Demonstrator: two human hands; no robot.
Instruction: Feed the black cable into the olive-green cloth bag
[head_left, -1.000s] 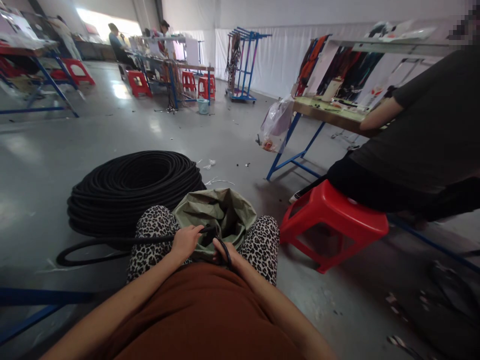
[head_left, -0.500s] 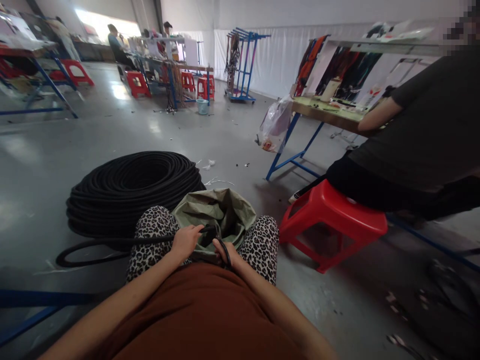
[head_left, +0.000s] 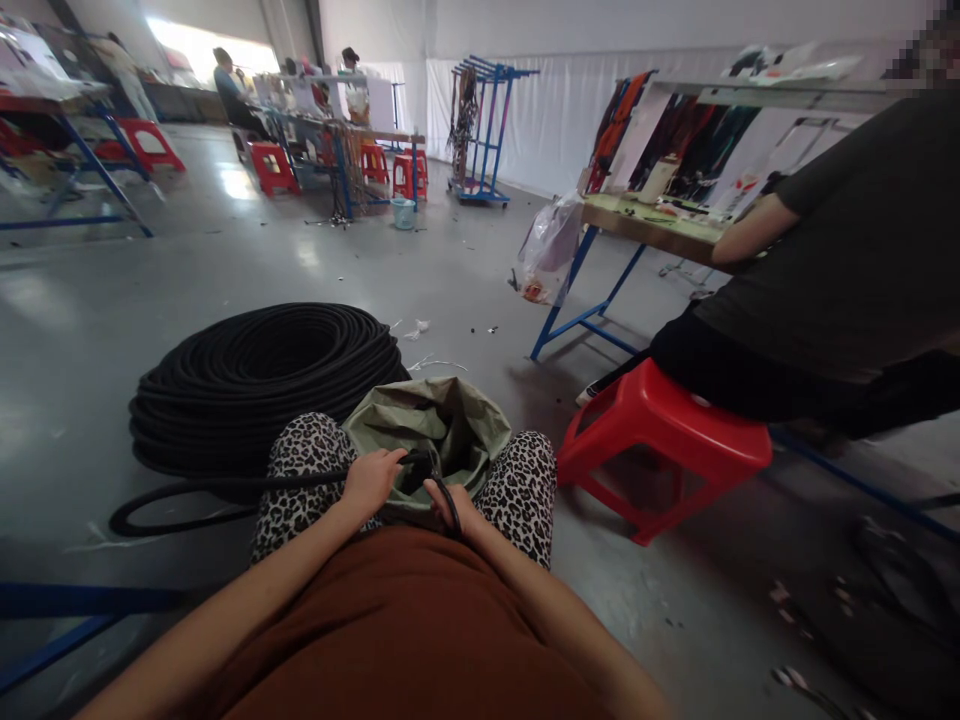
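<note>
My left hand [head_left: 373, 478] is closed around a thick black cord [head_left: 300, 481], whose end reaches over the mouth of an olive-green bag [head_left: 480, 412] between my knees. My right hand [head_left: 452, 505] grips scissors [head_left: 450, 500] with dark handles; their blades are close to the cord's end, and whether they touch it I cannot tell. On my left side the cord bends in a loop beside a large coil of black cord [head_left: 262, 400] on the floor. The bag's folded fabric hides most of its inside.
At my right stands a red stool [head_left: 660, 430] with a person [head_left: 847, 240] seated at a blue-legged workbench [head_left: 652, 230]. A clear plastic bag [head_left: 551, 250] hangs from the bench. Blue bars [head_left: 90, 600] cross the lower left. White scraps [head_left: 420, 328] lie on the floor.
The view has shifted very slightly. Both my hands keep nearly the same place, with the cord and scissors still in them.
</note>
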